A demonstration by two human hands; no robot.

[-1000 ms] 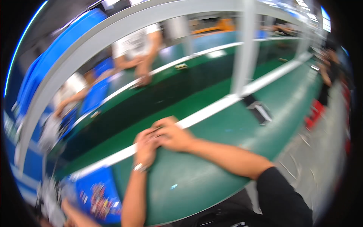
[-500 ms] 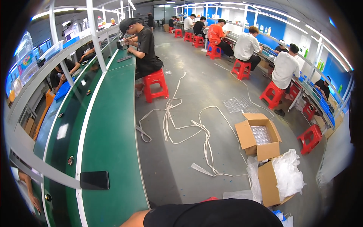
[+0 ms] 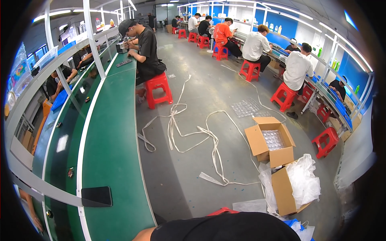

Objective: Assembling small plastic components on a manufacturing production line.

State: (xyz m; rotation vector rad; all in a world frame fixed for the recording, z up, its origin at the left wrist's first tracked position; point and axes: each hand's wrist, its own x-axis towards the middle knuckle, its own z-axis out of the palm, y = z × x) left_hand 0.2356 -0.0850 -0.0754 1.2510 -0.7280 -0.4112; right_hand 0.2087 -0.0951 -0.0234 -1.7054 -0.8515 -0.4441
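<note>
Neither of my hands is in view. A black sleeve and a bit of bare arm come in at the lower edge, beside the green workbench. On the bench's left strip lies a flat black phone-like slab, partly behind a grey frame bar. Small electronic parts sit on the dark shiny belt farther left. The forearm at the lower left belongs to another person across the belt.
An open carton holding clear trays stands on the floor at right, with another carton of white plastic wrap nearby. White straps trail over the floor. A co-worker sits on a red stool; several others line the right bench.
The whole scene has shifted slightly left in the picture as my head turned. More of the red stool by my sleeve shows. My hands stay out of view.
</note>
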